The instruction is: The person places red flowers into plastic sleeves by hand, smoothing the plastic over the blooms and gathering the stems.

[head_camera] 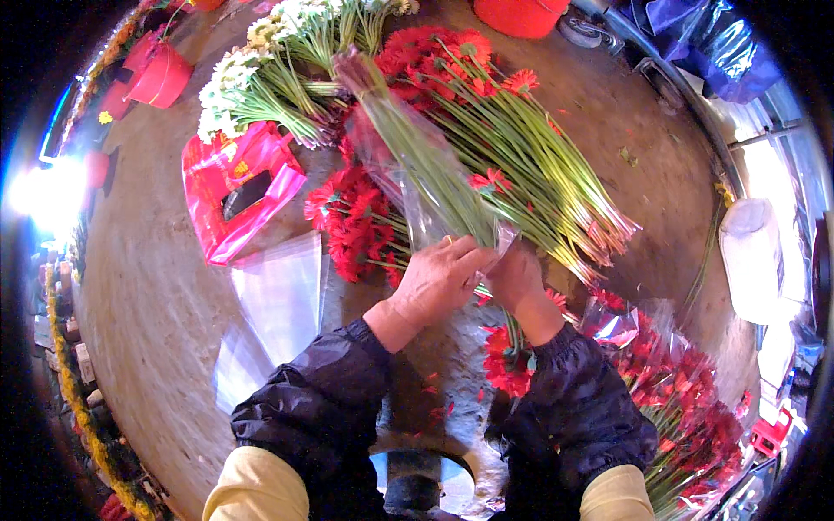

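Note:
My left hand (443, 277) grips the near end of a clear plastic sleeve (417, 202). Close beside it, my right hand (521, 277) pinches the sleeve's edge, its fingertips partly hidden. Inside the sleeve lies a bundle of long green stems (443, 179), their brownish ends pointing away from me. Red gerbera-like flowers (505, 368) show below my right hand; whether they belong to this bundle I cannot tell. Right of the sleeve, a large bunch of loose red flowers with long green stems (554, 169) rests on the floor. More red flowers (355, 221) lie to the left.
White flower bunches (260, 91) lie at the far left, above a pink-red plastic bag (238, 189). Flat clear sleeves (280, 286) lie nearer. Wrapped red flowers (684, 391) fill the lower right. Red buckets (159, 75) and a white container (752, 260) stand farther out.

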`<state>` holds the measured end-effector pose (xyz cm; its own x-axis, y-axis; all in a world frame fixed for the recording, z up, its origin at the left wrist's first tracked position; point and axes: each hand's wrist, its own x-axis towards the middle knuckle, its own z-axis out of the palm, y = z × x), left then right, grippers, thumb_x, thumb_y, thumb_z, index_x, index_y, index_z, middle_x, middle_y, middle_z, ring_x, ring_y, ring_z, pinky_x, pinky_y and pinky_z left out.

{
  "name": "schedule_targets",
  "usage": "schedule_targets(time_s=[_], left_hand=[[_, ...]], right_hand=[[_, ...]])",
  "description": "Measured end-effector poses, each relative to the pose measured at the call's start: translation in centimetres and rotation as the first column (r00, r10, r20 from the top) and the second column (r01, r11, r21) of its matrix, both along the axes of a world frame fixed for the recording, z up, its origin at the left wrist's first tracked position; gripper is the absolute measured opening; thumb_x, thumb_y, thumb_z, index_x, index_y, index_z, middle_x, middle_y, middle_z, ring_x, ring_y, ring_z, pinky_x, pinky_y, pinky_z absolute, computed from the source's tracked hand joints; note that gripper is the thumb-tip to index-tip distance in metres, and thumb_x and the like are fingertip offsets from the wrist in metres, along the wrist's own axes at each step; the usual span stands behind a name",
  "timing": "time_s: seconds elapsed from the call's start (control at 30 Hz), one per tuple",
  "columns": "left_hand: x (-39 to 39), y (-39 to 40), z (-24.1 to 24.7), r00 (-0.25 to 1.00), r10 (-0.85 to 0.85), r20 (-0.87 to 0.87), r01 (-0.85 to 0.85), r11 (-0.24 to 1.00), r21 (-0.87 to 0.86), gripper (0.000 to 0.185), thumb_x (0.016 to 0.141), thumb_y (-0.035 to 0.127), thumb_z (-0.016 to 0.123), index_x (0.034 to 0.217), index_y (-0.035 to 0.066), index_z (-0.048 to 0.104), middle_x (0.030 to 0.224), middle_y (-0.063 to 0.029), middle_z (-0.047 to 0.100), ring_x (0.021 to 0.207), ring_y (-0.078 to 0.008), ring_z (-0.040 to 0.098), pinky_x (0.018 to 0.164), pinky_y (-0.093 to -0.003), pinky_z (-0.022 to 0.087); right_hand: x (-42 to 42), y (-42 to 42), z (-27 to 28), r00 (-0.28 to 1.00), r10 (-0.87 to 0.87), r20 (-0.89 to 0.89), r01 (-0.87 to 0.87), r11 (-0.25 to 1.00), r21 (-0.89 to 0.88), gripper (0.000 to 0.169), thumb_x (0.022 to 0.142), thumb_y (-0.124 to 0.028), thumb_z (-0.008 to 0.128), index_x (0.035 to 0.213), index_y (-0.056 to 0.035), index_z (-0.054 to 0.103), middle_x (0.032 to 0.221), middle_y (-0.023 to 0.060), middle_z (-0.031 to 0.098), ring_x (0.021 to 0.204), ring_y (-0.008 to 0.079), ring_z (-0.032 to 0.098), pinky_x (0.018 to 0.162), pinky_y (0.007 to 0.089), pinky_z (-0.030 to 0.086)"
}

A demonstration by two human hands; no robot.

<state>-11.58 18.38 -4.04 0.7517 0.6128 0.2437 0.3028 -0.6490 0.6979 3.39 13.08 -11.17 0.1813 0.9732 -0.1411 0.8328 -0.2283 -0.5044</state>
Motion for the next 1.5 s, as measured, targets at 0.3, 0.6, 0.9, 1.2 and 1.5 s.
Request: schedule_targets(time_s=[0.3, 0.6, 0.9, 1.2, 1.5], left_hand=[[1.0, -0.8, 4.0, 0.999, -0.035, -0.002, 0.032, 0.924, -0.382, 0.043, 0.07, 0.023, 0.07, 0.109, 0.01, 0.056, 0.1, -0.0114, 0.06, 0.092, -0.0234, 0.058, 0.078, -0.037, 0.045], [-3.8, 4.1, 2.2, 0.837, 0.093, -0.539, 0.066, 0.961, 0.269, 0.083, 0.056, 0.034, 0.076, 0.128, 0.014, 0.042, 0.107, -0.0137, 0.057, 0.105, -0.0313, 0.052, 0.087, -0.0422, 0.041], [-0.8, -3.9, -7.1, 0.983, 0.143, -0.117, -0.178, 0.571, -0.802, 0.055, 0.069, 0.012, 0.073, 0.118, 0.001, 0.049, 0.1, -0.0054, 0.062, 0.089, -0.0114, 0.056, 0.081, -0.027, 0.045], [2.0, -9.2, -8.4, 0.833, 0.553, -0.003, -0.104, 0.152, -0.983, 0.043, 0.074, 0.007, 0.067, 0.113, 0.006, 0.048, 0.091, 0.0009, 0.056, 0.081, -0.0081, 0.052, 0.073, -0.0255, 0.045], [-1.2, -16.4, -10.3, 0.937, 0.324, -0.133, -0.082, -0.166, -0.983, 0.046, 0.082, 0.015, 0.065, 0.121, 0.008, 0.041, 0.09, -0.002, 0.059, 0.083, -0.0136, 0.058, 0.072, -0.031, 0.049]], right_hand=[[-0.4, -0.4, 1.7, 0.871, -0.09, -0.482, 0.072, 0.996, -0.056, 0.048, 0.084, -0.026, 0.053, 0.127, -0.0084, 0.041, 0.107, 0.0112, 0.057, 0.096, 0.0232, 0.056, 0.078, 0.0364, 0.046], [2.9, 0.6, 3.0, 0.868, 0.468, 0.164, -0.495, 0.84, 0.221, 0.047, 0.076, -0.029, 0.055, 0.121, -0.0133, 0.05, 0.118, 0.0106, 0.053, 0.103, 0.0281, 0.055, 0.084, 0.0371, 0.047], [4.7, -0.8, 5.2, 0.829, 0.377, 0.412, -0.509, 0.815, 0.277, 0.035, 0.073, -0.017, 0.057, 0.108, -0.0191, 0.059, 0.119, 0.0007, 0.052, 0.121, 0.0195, 0.04, 0.107, 0.0461, 0.019], [9.1, -1.7, 10.6, 0.825, 0.074, -0.56, -0.117, 0.992, -0.041, 0.051, 0.079, -0.033, 0.063, 0.125, -0.0135, 0.05, 0.115, 0.0053, 0.057, 0.108, 0.0183, 0.052, 0.093, 0.0308, 0.038], [8.4, -8.5, 1.6, 0.36, -0.171, -0.917, -0.235, 0.935, -0.267, 0.032, 0.092, -0.019, 0.038, 0.113, -0.0011, 0.055, 0.117, 0.0072, 0.054, 0.109, 0.0188, 0.049, 0.095, 0.0321, 0.037]])
